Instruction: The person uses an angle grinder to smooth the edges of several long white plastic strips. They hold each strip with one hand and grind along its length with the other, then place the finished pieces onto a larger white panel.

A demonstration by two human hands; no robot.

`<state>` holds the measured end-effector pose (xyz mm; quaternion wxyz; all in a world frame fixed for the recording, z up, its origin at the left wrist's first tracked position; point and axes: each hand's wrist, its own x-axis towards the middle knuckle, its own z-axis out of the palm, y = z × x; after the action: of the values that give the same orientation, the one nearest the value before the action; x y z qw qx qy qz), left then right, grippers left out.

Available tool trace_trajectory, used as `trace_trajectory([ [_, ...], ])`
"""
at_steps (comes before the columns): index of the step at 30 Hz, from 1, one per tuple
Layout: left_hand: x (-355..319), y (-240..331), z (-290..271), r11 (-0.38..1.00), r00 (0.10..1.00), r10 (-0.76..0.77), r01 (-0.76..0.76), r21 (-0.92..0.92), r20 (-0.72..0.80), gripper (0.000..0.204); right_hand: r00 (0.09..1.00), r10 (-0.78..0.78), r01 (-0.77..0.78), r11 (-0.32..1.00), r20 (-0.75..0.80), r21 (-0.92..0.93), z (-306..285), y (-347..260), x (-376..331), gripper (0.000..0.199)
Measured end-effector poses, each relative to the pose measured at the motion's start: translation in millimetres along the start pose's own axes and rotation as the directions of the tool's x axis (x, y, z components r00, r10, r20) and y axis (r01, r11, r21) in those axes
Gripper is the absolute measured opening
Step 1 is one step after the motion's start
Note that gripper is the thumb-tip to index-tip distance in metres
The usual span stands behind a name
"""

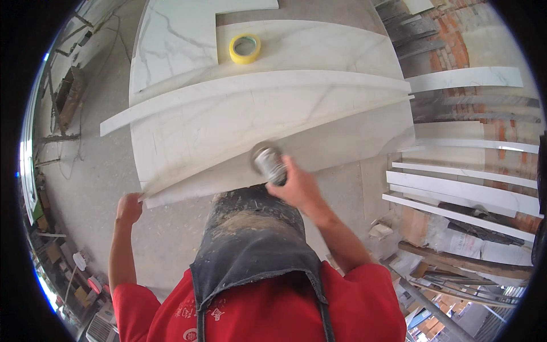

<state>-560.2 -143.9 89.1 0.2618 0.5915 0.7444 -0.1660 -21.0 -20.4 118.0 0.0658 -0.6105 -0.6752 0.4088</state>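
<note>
My left hand [130, 208] is closed on the near left end of a long thin strip [279, 137], which looks like stone or tile. The strip runs slantwise to the far right across a large white, grey-veined slab [228, 122]. In my right hand [300, 187] is a short silver-grey cylinder [270, 164] with a round brownish end and a dark base. Motion blurs it, so its exact kind is unclear. It is over the near part of the slab, on the near side of the strip; whether it touches is hard to tell.
A roll of yellow tape [245, 49] lies on the slab beside a cut veined panel [174, 43]. Another white strip [256, 82] crosses the slab, its left end overhanging. Several white strips [464, 185] lie at the right. A dark, dusty apron [256, 239] covers my front.
</note>
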Motion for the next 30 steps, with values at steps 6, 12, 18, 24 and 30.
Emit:
trace_trajectory([
  [6,-4,-13,13,0.999,0.998,0.022,-0.024,-0.033,-0.051,0.028,0.993,-0.086,0.092,0.993,0.087,-0.073,16,-24,10,0.083],
  [12,-7,-11,20,0.999,0.997,0.0,-0.003,-0.036,-0.082,0.028,0.983,0.153,-0.166,0.978,-0.105,-0.125,-42,40,22,0.083],
  [18,-5,-13,25,0.996,0.993,-0.081,0.077,-0.046,-0.082,0.028,0.9,0.286,-0.336,0.936,-0.328,-0.106,-113,114,40,0.085],
  [24,-7,-14,27,0.996,0.993,-0.084,0.083,-0.015,-0.087,0.029,0.799,0.382,-0.425,0.905,-0.465,0.012,-180,175,60,0.08],
  [30,-2,-18,31,0.992,0.988,-0.125,0.128,0.018,-0.093,0.032,0.649,0.483,-0.465,0.863,-0.588,0.195,-225,224,79,0.08],
])
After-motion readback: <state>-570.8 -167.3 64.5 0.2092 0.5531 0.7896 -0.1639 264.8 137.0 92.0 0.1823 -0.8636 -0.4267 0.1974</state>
